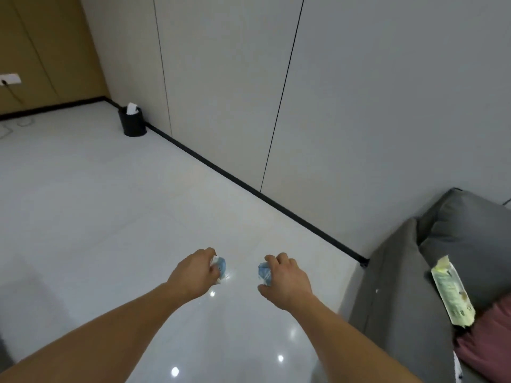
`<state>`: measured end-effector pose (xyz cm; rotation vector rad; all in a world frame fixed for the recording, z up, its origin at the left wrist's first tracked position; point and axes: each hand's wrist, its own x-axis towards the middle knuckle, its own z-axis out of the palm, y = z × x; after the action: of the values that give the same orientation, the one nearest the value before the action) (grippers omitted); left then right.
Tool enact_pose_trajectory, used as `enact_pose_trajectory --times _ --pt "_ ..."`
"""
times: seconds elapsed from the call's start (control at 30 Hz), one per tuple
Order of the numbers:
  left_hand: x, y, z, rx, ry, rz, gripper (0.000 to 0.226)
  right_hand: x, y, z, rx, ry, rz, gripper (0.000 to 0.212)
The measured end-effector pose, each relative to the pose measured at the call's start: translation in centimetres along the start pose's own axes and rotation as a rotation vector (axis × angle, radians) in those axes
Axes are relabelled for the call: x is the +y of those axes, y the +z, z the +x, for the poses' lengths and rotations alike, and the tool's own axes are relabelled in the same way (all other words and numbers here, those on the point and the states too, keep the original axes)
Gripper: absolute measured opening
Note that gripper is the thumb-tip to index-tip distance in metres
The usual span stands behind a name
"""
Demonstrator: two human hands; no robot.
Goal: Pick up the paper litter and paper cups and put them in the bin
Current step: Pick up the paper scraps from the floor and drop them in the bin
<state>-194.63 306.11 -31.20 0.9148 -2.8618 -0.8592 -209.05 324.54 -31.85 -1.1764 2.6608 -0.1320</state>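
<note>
Arms outstretched above the glossy floor, the left hand grips a crumpled blue paper and the right hand grips a second crumpled paper, knuckles up. The black bin, with white paper poking out, stands by the wall at 11 o'clock, well apart. A grey sofa bearing a green packet sits at 3 o'clock.

Crumpled blue-white paper wad in left hand, second wad in right hand; distant black bin by wall

Even, dim indoor light; ceiling-lamp glints on the glossy floor, edges perhaps slightly bowed, overall soft focus.
</note>
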Motion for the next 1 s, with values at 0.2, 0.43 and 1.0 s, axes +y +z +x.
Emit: enact_pose_trajectory --times 0.2,0.43,1.0 --pt "-4.7 -2.7 7.5 0.055 -0.146 -0.034 0.014 -3.3 -1.2 12.2 -0.056 -0.148 -0.038 0.062" --pt "-13.1 -8.7 19.1 0.093 -0.222 -0.009 0.012 -9.9 -2.2 27.6 -0.080 -0.222 -0.061 0.060" --pt "-26.9 -25.0 48.1 0.208 -0.319 0.010 0.014 -24.5 -7.4 64.5 -0.049 -0.406 -0.089 0.061"
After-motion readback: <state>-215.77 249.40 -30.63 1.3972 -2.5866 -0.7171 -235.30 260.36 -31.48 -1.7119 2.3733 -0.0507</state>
